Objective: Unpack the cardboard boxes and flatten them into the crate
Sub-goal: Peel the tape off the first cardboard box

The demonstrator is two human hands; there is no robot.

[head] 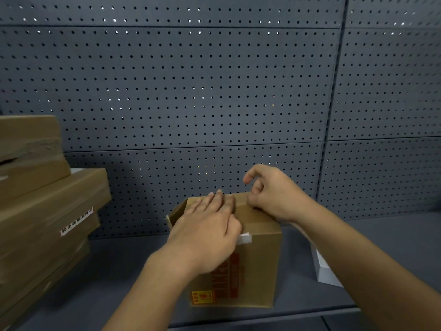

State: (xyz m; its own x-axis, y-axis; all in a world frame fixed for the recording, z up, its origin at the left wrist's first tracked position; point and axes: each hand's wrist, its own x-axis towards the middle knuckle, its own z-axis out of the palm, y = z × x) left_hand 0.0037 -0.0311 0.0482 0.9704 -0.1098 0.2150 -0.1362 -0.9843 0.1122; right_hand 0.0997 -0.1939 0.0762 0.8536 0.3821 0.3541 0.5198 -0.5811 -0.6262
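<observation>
Pressing flat, left hand [210, 225] steadies the box [257, 254]; right hand [274, 192] pinches tape at 12 o'clock. Risk: tape tearing short, box tipping.

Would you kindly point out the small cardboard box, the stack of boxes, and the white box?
small cardboard box [259, 263], head view, its front right face.
stack of boxes [47, 211], head view, side of a middle box.
white box [325, 273], head view, its visible side.
</observation>
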